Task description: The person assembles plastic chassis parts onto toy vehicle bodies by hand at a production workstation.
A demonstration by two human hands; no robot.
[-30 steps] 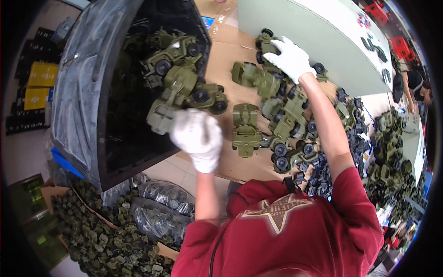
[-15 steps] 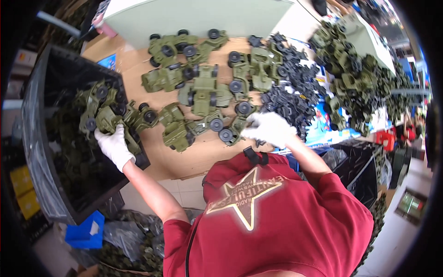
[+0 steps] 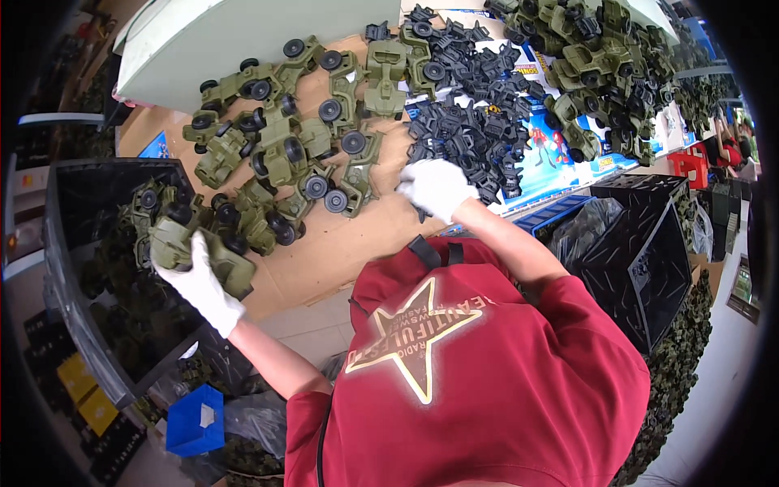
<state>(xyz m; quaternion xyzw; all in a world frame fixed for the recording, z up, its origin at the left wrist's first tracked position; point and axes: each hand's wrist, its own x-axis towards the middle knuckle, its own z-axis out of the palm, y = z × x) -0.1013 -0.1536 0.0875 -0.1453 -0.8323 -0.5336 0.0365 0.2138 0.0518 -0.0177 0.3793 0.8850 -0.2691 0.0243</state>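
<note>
My left hand [image 3: 201, 294], in a white glove, is closed on an olive-green toy vehicle [image 3: 172, 243] at the near rim of a black crate [image 3: 69, 219]. Its thumb lies over the body, and the other fingers are mostly hidden. My right hand [image 3: 440, 188], also gloved, is over the near edge of a heap of black plastic parts [image 3: 466, 134]. Its fingers are bent together, and whatever they hold is hidden. Between the hands, several olive toy vehicles [image 3: 280, 154] with black wheels lie on brown cardboard [image 3: 316, 252].
More olive toy vehicles [image 3: 596, 65] are heaped at the far right. A pale green panel [image 3: 251, 40] borders the work surface at the back. Another black crate [image 3: 625, 268] stands to my right, and a blue bin [image 3: 195, 420] sits low on my left.
The whole view has shifted. My right hand has moved away from the nearest toy vehicle to the edge of the black parts. My left hand keeps hold of a toy vehicle by the crate.
</note>
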